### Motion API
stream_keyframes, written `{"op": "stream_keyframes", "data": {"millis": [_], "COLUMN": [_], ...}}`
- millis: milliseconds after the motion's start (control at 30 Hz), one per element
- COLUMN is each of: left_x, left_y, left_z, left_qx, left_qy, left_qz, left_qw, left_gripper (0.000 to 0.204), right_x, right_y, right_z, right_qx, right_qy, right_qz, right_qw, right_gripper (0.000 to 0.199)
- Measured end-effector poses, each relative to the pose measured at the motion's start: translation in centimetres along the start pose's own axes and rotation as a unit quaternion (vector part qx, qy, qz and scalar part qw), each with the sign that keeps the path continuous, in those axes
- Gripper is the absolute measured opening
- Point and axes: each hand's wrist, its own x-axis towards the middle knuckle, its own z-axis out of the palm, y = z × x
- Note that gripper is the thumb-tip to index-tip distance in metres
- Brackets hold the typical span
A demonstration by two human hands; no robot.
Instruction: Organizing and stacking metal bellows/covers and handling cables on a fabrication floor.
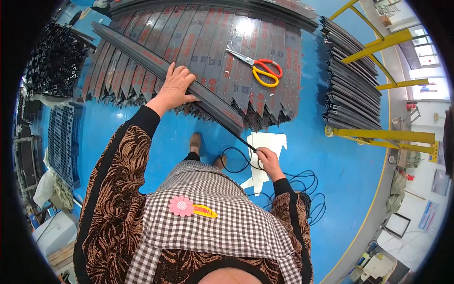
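Across the stacked profiles lies a long dark grey window-frame profile (217,106), slanting from the far left toward me. My left hand (176,89) is closed around its middle, thumb on the near side. From its near end runs a thin black rubber strip (245,142), pinched between the fingers of my right hand (268,163). More of the strip hangs in loose loops (302,182) beside and below that hand. Scissors (254,62) with one orange and one yellow handle loop rest open on the profiles, right of my left hand.
Beneath is a wide layer of dark profiles (208,42) with mitred ends. More profiles (354,83) sit on a yellow metal rack (383,135) at right. Pale paper (267,142) is on the blue floor near my feet. Bundled profiles (54,61) and a dark blue lattice crate (61,142) stand left.
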Motion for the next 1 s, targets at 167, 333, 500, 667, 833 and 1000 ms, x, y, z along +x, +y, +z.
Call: {"op": "stream_keyframes", "data": {"millis": [167, 333, 500, 667, 833, 1000], "left_x": [1.1, 0.4, 0.4, 1.2, 0.5, 1.3], "left_y": [1.0, 0.2, 0.5, 1.8, 1.0, 0.8], "left_z": [-0.2, 0.4, -0.4, -0.7, -0.3, -1.6], "left_qx": [-0.007, -0.024, -0.043, -0.039, -0.03, -0.003], "left_qy": [-0.004, -0.006, 0.035, 0.007, 0.03, 0.066], "left_qz": [0.001, -0.003, 0.012, 0.005, 0.005, 0.057], "left_qw": [1.0, 1.0, 0.998, 0.999, 0.999, 0.996], "left_gripper": [0.054, 0.051, 0.049, 0.05, 0.052, 0.053], "right_x": [2.1, 0.8, 1.8, 2.1, -0.4, 3.1], "right_y": [-0.8, -0.8, -0.2, -2.9, -0.4, -1.8], "right_z": [2.2, 1.9, 2.8, 3.3, 1.3, 4.0], "right_qx": [-0.075, -0.053, -0.084, -0.032, -0.036, -0.058], "right_qy": [0.015, 0.051, 0.06, 0.069, 0.049, 0.065], "right_qz": [-0.085, -0.067, -0.133, -0.082, -0.016, -0.12], "right_qw": [0.993, 0.995, 0.986, 0.994, 0.998, 0.989], "right_gripper": [0.019, 0.017, 0.017, 0.021, 0.021, 0.022]}}
